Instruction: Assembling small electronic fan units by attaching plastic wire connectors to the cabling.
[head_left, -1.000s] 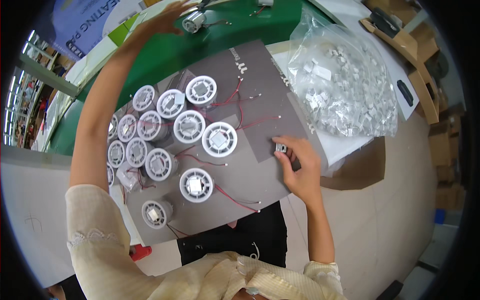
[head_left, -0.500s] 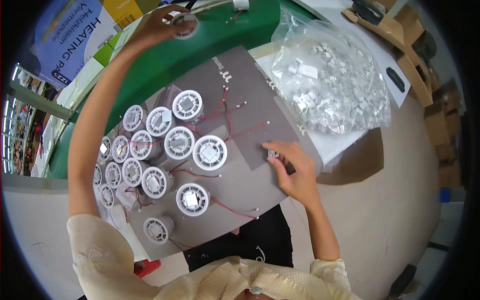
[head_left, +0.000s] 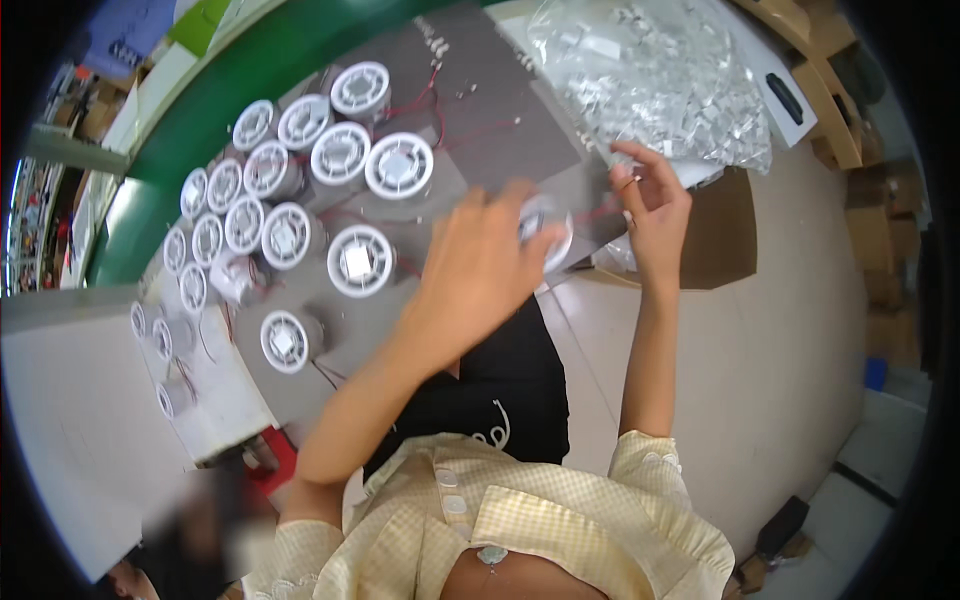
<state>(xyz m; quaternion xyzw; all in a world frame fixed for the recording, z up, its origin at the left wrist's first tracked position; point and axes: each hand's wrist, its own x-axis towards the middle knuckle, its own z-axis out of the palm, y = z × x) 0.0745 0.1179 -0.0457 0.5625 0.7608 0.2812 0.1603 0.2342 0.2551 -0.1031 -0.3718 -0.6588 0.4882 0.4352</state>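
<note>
My left hand (head_left: 475,265), smeared by motion, grips a white round ring-faced housing (head_left: 548,232) over the right part of a grey board. From it red wires (head_left: 600,212) trail toward my right hand. Beside the plastic bag, my right hand (head_left: 655,200) has its thumb and index finger pinched together; what they hold is too small to make out. To the left stand many similar white housings, among them one housing (head_left: 361,261) with a bright square piece at its centre and another housing (head_left: 399,166) farther back. Several have thin red and black leads.
The grey board (head_left: 480,90) lies on a green surface (head_left: 155,225). At the far right rests a clear bag (head_left: 660,90) of small white parts. Below it stands an open cardboard box (head_left: 722,235). Another person's blurred dark shape (head_left: 190,530) is at lower left.
My left hand has come from the far left edge to the middle right with a white housing. My right hand has moved right, toward the bag. The whole view has shifted.
</note>
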